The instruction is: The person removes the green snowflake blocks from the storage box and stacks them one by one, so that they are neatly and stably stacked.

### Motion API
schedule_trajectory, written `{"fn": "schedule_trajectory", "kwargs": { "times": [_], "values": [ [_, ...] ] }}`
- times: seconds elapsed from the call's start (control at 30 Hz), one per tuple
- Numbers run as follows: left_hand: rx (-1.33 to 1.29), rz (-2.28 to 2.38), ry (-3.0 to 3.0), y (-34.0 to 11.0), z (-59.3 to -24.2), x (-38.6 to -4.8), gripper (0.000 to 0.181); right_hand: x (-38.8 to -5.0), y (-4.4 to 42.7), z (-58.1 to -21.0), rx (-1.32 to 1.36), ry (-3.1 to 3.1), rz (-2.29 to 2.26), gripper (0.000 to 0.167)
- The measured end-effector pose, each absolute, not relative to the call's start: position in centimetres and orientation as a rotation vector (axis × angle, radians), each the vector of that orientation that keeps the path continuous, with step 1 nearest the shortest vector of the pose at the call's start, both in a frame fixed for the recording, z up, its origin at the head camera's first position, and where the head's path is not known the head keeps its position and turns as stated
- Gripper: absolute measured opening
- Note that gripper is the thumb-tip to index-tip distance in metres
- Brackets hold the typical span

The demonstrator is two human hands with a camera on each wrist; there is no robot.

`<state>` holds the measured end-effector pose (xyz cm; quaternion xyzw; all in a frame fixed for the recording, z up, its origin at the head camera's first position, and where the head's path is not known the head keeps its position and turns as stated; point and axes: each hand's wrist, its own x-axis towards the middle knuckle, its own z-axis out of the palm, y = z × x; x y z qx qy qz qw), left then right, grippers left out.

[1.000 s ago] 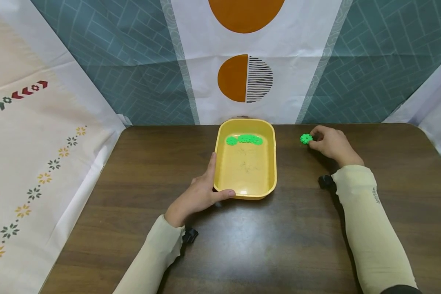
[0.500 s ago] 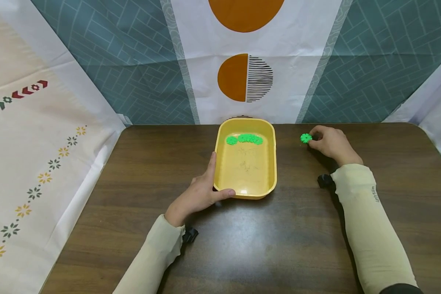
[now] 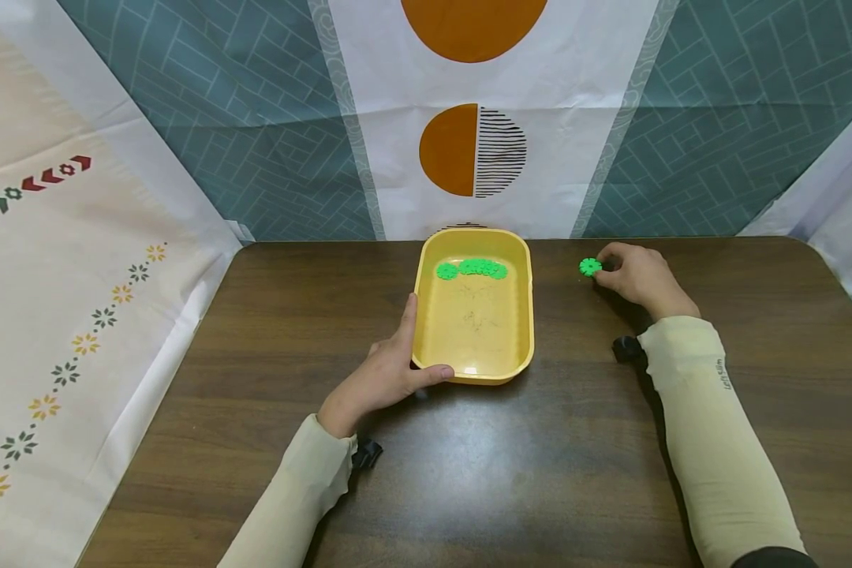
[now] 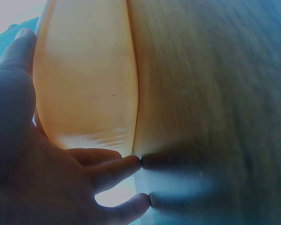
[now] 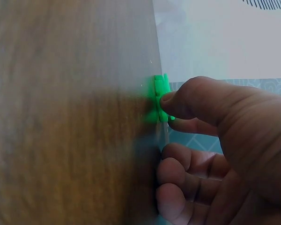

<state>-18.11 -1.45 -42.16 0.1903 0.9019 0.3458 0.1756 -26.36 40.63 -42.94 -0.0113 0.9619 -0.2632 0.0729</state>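
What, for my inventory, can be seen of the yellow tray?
The yellow tray is rectangular, round-cornered and walled, in glossy, seemingly plastic material. It sits face up on the wooden table, near the far edge. Green pieces lie at its far end; faint dark marks speckle its floor. The left hand holds its near-left corner.

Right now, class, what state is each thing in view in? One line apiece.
Yellow tray: right way up, uncovered
Green pieces: inside, at far end
Held green item: pinched, outside tray
Left hand: touching tray
Right hand: pinching held green item
Backdrop cloth: creased
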Motion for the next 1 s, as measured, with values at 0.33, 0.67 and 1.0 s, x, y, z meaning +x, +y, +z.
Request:
{"fn": "schedule_trajectory", "kwargs": {
  "times": [0.33, 0.67, 1.0],
  "values": [
    [0.543, 0.986, 2.563, -1.40, -42.20, -18.11, 0.122, -26.27, 40.57, -42.85, -0.016, 2.876, -0.790, 0.038],
    [0.537, 0.983, 2.556, -1.46, -42.15, -18.08, 0.123, -26.31, 40.58, -42.90, -0.012, 2.874, -0.796, 0.039],
    [0.539, 0.987, 2.556, -1.45, -42.36, -18.19, 0.122, -26.29, 40.54, -42.88, -0.010, 2.872, -0.796, 0.039]
  ]
}}
